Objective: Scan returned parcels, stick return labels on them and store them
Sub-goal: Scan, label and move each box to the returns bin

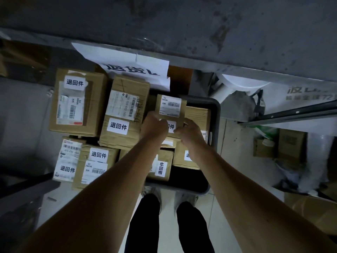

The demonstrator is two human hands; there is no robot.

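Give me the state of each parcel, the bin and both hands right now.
Small parcel: held by both hands over the bin, return label on, partly covered.
Left hand: grips the parcel's left edge.
Right hand: grips its right edge.
Grey bin: holds several labelled boxes.
Large box: on the floor pile, return label on.
Middle box: labelled, leaning against the bin.
Paper sign: creased, hanging above the pile.

A white paper sign (135, 68) at the far wall reads "退货", its last character cut off. White stickers printed "退回件" stand on the far-left box (77, 103), the tall middle box (124, 114) and the near-left box (96, 165). The held small box (170, 110) carries a shipping label reading "MX MXRC 03".
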